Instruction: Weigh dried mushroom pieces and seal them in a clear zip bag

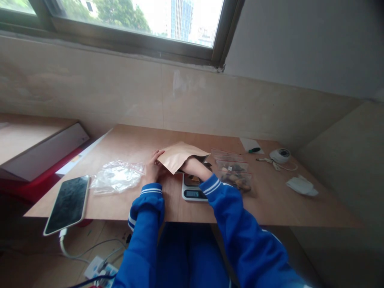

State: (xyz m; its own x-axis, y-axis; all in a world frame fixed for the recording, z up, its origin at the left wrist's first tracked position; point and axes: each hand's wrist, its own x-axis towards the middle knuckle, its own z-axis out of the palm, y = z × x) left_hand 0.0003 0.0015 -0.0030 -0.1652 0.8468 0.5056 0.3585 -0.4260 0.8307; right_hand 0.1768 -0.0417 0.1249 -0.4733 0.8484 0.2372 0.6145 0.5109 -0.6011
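Note:
A brown kraft paper bag [177,156] lies tilted over the table, its mouth toward the right. At its left end my left hand [153,166] grips the bag, fingers closed on the edge. My right hand [195,166] reaches into the mouth, so its fingers are hidden inside. Under my right wrist stands a white digital scale [189,197] with a lit display. Some brownish pieces [193,179] show on its plate, partly covered by the bag and my forearm. Just right of the scale are clear zip bags [240,182] holding dark brown pieces.
A pile of clear plastic bags [118,178] lies to the left, beside a tablet [67,204] with a cable plugged in. At the right are a white dome camera [279,155], a green-handled screwdriver [254,150] and a crumpled white tissue [301,186]. A power strip [100,272] sits below the table.

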